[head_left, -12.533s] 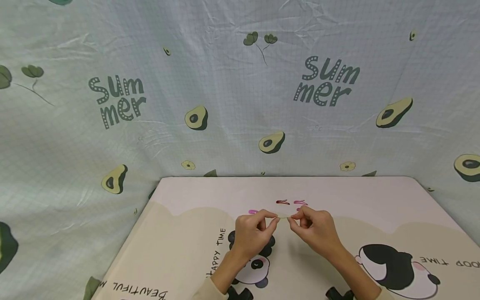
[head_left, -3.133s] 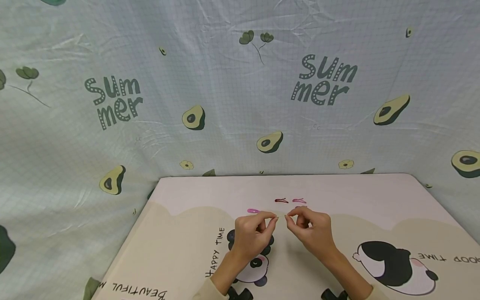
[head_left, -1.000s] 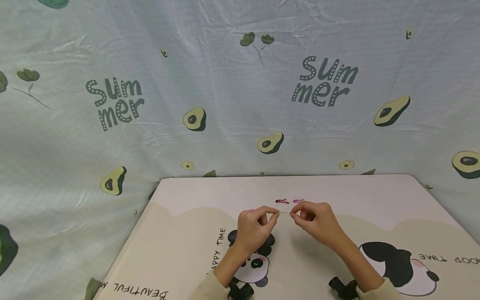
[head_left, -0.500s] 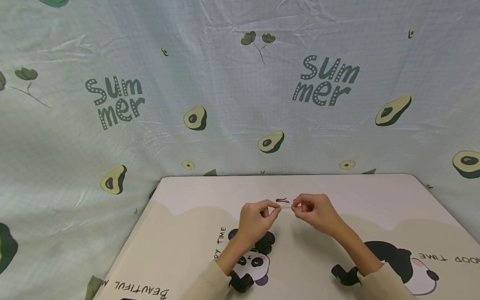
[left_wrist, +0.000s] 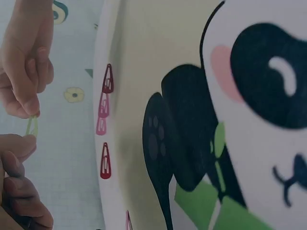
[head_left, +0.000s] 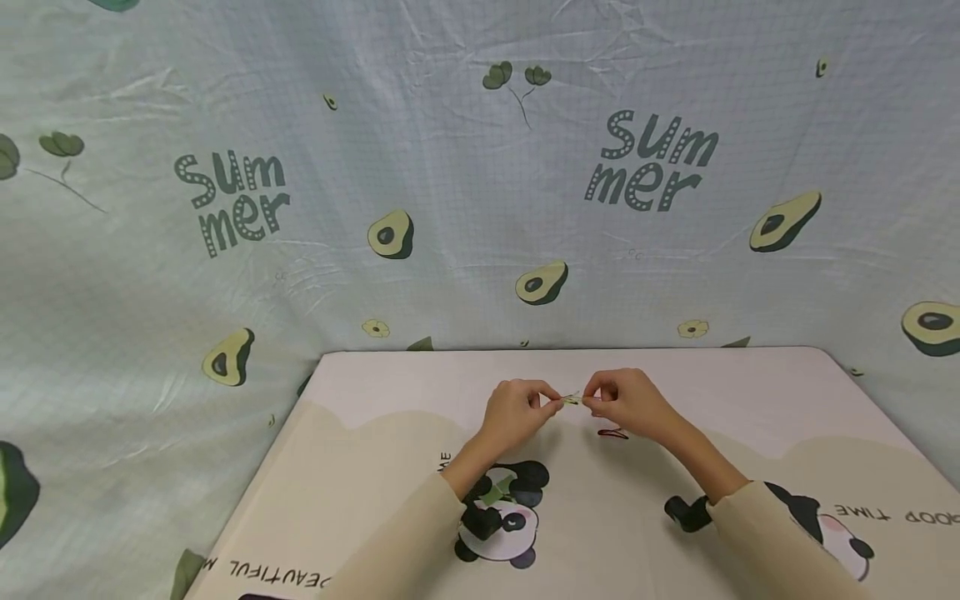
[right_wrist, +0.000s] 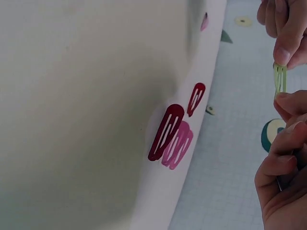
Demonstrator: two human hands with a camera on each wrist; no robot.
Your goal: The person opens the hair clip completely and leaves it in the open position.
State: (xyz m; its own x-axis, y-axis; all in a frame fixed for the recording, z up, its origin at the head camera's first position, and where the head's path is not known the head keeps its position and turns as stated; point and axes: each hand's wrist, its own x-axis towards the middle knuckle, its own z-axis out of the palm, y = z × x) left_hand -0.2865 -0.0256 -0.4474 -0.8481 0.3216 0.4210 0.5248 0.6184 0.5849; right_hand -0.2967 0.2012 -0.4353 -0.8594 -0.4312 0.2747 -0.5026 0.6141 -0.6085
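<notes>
A light green snap hair clip (head_left: pixel 572 399) is stretched between my two hands over the far part of the table. My left hand (head_left: pixel 517 413) pinches one end between thumb and fingers. The other end is pinched by my right hand (head_left: pixel 628 405). In the right wrist view the green clip (right_wrist: pixel 279 77) shows its slotted prongs. In the head view a dark red hair clip (head_left: pixel 613 433) lies below my right hand. The right wrist view shows a dark red clip (right_wrist: pixel 166 132) overlapping a pink clip (right_wrist: pixel 178 144), with a smaller-looking red clip (right_wrist: pixel 196 98) beyond.
The hair clips lie near the far edge of the table (head_left: pixel 390 379), whose cover has panda drawings. More pink clips (left_wrist: pixel 103 104) and red clips (left_wrist: pixel 105 160) appear in the left wrist view. A patterned curtain (head_left: pixel 465 183) hangs behind the table.
Both hands have moved forward, toward the table's far edge, keeping the green clip pinched between them. The clip's parts now look spread apart. A dark red clip below the right hand has come into view.
</notes>
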